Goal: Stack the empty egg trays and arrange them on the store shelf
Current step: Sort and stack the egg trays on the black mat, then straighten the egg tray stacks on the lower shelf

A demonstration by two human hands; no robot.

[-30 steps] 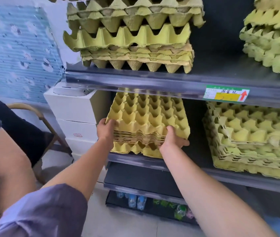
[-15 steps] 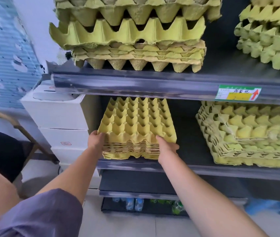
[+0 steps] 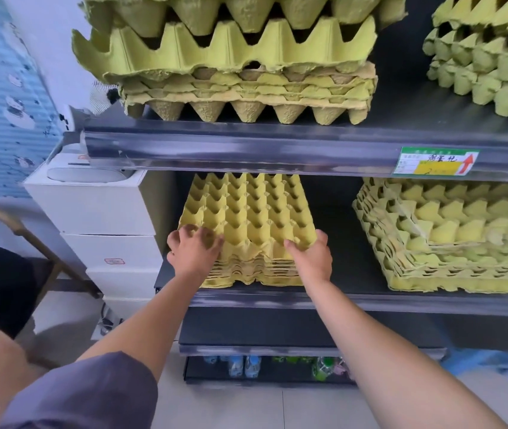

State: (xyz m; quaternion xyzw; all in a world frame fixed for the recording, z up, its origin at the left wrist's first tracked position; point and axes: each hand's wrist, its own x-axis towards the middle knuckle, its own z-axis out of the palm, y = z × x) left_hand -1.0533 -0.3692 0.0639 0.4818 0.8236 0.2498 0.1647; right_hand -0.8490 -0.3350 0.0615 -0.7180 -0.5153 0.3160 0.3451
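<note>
Left fingers rest atop tray stack; right fingers grip it.

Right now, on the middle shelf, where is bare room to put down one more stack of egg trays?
The widest bare patch of the middle shelf lies between the left tray stack and the right tray stack. The upper shelf is also bare in its middle. The middle shelf's left end is crowded by white boxes.
</note>
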